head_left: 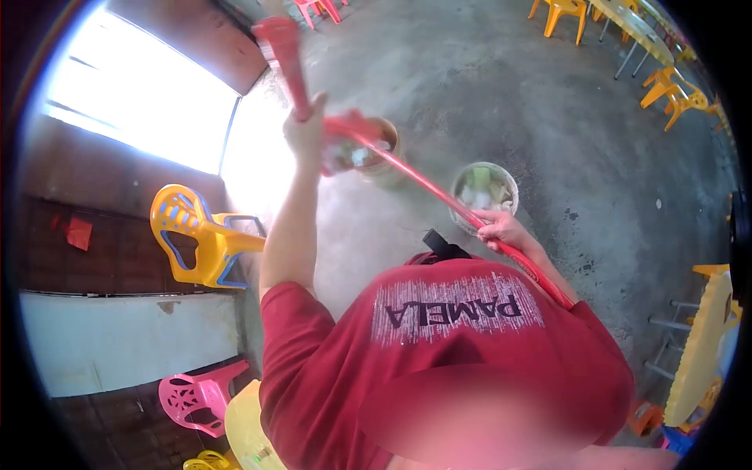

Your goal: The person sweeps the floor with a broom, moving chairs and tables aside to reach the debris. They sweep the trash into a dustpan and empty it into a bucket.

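Note:
My left hand is raised and closed around a red object, blurred by motion, perhaps a dustpan. In my right hand is a long red pole, running from beside my chest toward a blurred red head below my left hand. Partly behind that head stands a round bucket with mixed white and green things in it. A second round bucket, holding green and whitish items, stands on the floor just beyond my right hand. Whether the two red objects touch is hard to tell.
A yellow and blue chair and a pink chair stand to the left, near a low pale wall. Yellow stools and a table are at the upper right. Another yellow table is at the right.

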The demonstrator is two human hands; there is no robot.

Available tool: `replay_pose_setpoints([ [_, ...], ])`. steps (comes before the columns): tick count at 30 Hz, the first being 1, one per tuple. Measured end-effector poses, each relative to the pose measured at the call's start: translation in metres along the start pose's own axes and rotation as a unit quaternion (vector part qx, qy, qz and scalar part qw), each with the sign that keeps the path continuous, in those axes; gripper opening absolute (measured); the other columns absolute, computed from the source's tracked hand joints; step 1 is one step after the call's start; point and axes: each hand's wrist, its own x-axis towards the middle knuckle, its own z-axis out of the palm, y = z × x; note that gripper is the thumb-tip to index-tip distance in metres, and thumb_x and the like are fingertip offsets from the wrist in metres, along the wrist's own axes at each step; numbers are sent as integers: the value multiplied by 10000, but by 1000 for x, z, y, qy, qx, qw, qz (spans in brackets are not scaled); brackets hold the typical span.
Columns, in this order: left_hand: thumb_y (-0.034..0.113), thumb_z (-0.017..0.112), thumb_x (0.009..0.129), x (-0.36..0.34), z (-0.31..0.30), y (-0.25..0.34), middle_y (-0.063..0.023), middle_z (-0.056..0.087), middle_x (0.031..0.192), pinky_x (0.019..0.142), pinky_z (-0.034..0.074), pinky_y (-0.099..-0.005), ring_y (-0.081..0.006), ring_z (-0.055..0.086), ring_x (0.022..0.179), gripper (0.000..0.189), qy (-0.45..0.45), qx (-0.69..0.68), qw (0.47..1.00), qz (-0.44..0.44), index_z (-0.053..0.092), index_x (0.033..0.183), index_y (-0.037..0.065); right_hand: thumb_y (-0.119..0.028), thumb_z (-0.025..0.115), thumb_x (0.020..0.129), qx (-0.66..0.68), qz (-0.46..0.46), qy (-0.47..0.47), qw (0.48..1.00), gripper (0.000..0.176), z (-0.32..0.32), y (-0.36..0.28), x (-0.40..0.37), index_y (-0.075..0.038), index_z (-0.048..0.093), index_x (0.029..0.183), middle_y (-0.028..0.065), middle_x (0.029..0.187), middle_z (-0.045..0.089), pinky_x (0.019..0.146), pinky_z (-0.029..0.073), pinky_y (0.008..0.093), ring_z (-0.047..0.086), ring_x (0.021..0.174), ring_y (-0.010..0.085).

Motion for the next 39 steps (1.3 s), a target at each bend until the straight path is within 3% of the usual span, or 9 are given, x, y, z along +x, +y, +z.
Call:
replay_pose_setpoints([
  [3,245,744,833,-6,16,25,9,552,654,568,393,-250,-63,455,606,299,-104,20,994,8,608,691,21,-7,538,833,41,13,9,999,550,6,0,7,-9,435,1373,33,709,572,390,395,192,497,430,60],
  [4,101,711,748,-1,23,16,-86,676,761,588,479,-345,-134,598,629,213,-162,1,987,14,661,931,7,-12,534,836,55,22,18,998,545,8,2,6,-10,436,1372,32,708,569,391,394,189,492,429,58],
  [6,63,683,744,9,52,-40,-109,653,724,579,478,-347,-163,605,630,185,-248,21,968,42,654,919,7,-9,515,841,105,28,20,994,545,10,8,7,-15,426,1379,33,707,564,388,388,183,480,423,54],
  [10,1,631,698,-23,77,-19,-178,628,729,607,480,-389,-329,615,654,151,-373,123,905,163,634,848,23,-19,483,855,168,43,26,984,560,10,25,12,-24,380,1405,41,721,563,387,379,170,463,420,51],
  [12,44,664,678,-40,92,-20,-168,633,750,666,498,-417,-347,622,708,149,-410,103,866,267,645,825,52,-21,473,857,196,43,18,979,572,11,30,10,-24,356,1418,49,731,567,390,375,168,461,430,51],
  [15,120,643,720,-74,112,-30,-106,625,695,655,495,-429,-307,639,716,62,-431,174,807,364,584,729,101,-30,472,857,216,42,4,976,587,4,49,12,-20,333,1427,63,743,566,411,369,161,450,446,56],
  [17,146,695,696,-92,121,-43,-104,587,671,622,457,-435,-330,602,678,165,-437,126,808,374,543,679,85,-28,474,854,234,44,1,971,587,6,51,11,-17,335,1425,67,739,563,418,366,159,445,448,59],
  [23,242,697,738,-107,124,-42,-64,584,680,696,426,-415,-291,601,703,209,-471,199,765,392,527,740,119,-28,477,846,229,36,31,972,589,20,27,-3,-1,338,1418,69,738,560,420,364,161,437,438,60],
  [39,297,657,790,-72,145,-37,-45,613,704,694,438,-402,-253,627,730,210,-461,227,741,432,546,779,118,-45,494,819,206,21,49,977,641,22,-7,-27,6,316,1432,49,713,543,384,346,177,427,418,57],
])
